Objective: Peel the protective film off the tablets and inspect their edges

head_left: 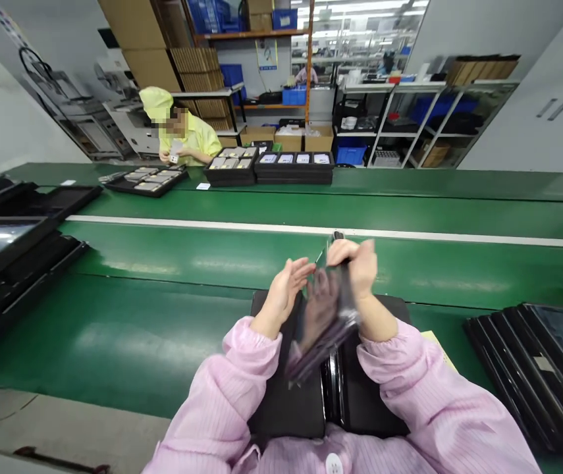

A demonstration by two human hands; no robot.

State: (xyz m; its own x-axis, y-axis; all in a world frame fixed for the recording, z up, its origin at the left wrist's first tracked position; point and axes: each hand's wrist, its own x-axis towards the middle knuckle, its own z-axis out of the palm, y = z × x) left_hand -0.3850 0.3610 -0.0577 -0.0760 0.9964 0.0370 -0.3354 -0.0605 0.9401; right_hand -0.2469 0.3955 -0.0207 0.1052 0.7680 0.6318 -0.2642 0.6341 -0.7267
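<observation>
A dark glossy panel (318, 322), blurred by motion, is tilted up in front of my chest. Around its upper right edge curl the fingers of my right hand (359, 266). My left hand (285, 293) is beside the panel's left side, fingers stretched out and holding nothing; a hand's reflection shows in the shiny face. Whether those fingertips touch the panel's edge I cannot tell. Below the panel lie a black flat case (288, 401) on the left and another black case (375, 401) on the right, with glossy black edges between them.
Black trays (19, 263) are piled at the left. Several black framed panels (533, 368) lean in a row at the right, near a yellow paper (439, 349). Across the green bench (162, 322), a co-worker in yellow (192, 135) handles a small white item beside filled black trays (294, 172).
</observation>
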